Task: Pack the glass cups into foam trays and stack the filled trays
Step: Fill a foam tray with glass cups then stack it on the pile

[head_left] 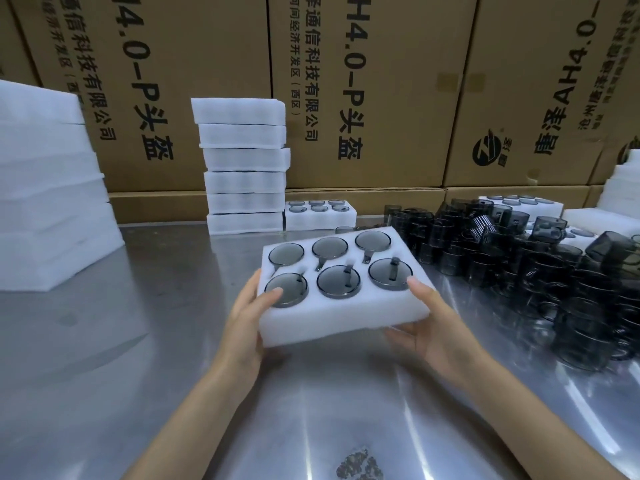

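Tray: white foam tray (332, 315) held above the metal table (104, 341) — six dark glass cups (338, 281) seated in its holes.
Left hand (246, 318): grips the tray's left end.
Right hand (427, 318): grips its right end.
Behind: stack of trays (244, 168) — loose cups (519, 268) at right.

My left hand (247, 317) grips the tray's (329, 317) left end, thumb on top, fingers underneath. My right hand (427, 327) grips its right near corner the same way. Both bare forearms reach forward from the near edge.
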Motion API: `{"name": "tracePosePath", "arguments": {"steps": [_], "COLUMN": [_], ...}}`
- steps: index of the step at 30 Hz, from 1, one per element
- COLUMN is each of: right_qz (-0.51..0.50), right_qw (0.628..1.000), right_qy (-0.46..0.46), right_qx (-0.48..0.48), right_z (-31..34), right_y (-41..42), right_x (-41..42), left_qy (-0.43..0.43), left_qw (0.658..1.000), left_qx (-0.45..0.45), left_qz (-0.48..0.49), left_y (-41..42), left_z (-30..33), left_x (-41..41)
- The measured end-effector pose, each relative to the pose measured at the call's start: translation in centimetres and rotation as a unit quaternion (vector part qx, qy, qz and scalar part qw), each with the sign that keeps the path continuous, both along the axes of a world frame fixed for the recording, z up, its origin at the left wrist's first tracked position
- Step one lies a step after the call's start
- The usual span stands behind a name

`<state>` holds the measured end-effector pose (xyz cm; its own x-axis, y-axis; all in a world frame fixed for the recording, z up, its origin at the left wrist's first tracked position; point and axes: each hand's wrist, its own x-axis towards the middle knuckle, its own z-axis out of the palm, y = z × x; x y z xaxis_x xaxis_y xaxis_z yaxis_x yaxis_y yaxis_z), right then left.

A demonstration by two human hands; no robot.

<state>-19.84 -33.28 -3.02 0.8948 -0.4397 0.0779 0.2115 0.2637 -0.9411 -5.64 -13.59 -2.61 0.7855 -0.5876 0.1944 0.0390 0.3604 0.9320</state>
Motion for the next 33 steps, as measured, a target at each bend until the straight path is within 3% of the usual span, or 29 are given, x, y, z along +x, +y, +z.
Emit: {"name": "tracePosePath", "arguments": {"steps": [7,10,16,19,20,21,23,24,25,27,32,33], "right_qz": [-0.062,-0.075,-0.163,-0.172,-0.176,-0.181,-0.195,-0.204,-0.21,-0.217,-0.258,-0.262], "right_qw": [0.977,0.961,0.954,0.95,0.948,0.947,0.947,0.946,0.945,0.941,0.928,0.927], "right_qy": [-0.067,-0.047,-0.004,-0.008,-0.009,-0.011,-0.009,-0.006,-0.003,0.001,0.034,0.036], "right_qx": [0.191,0.262,0.25,0.261,0.264,0.264,0.256,0.253,0.252,0.259,0.266,0.266], "right_z": [0.8,1.4,3.8,6.1,7.0,7.9,9.3,9.7,10.0,9.9,8.7,8.6], "right_y": [-0.3,-0.3,-3.6,-6.1,-7.0,-7.9,-9.7,-10.6,-11.4,-13.0,-16.1,-16.6], "right_x": [2.6,5.3,11.7,15.7,17.2,18.7,21.8,23.3,24.8,27.6,33.3,34.3], "left_qy": [-0.028,-0.027,-0.045,-0.071,-0.138,-0.234,-0.4,-0.448,-0.468,-0.476,-0.517,-0.508], "left_qw": [0.999,0.999,0.998,0.992,0.973,0.927,0.778,0.724,0.707,0.714,0.673,0.68], "left_qx": [-0.024,-0.027,-0.044,0.073,0.164,0.279,0.477,0.516,0.522,0.504,0.514,0.52], "left_qz": [0.02,0.032,0.026,0.078,0.09,0.092,0.091,0.091,0.093,0.1,0.123,0.101], "left_y": [-3.5,-5.6,-8.3,-9.2,-9.5,-9.7,-10.1,-10.2,-10.4,-10.8,-11.1,-11.0], "left_z": [1.2,1.8,1.8,0.2,-0.9,-2.1,-4.5,-5.2,-5.5,-5.8,-4.0,-3.7], "left_x": [1.9,3.3,8.1,10.9,11.8,12.5,13.7,14.0,14.0,13.9,13.7,13.5]}}
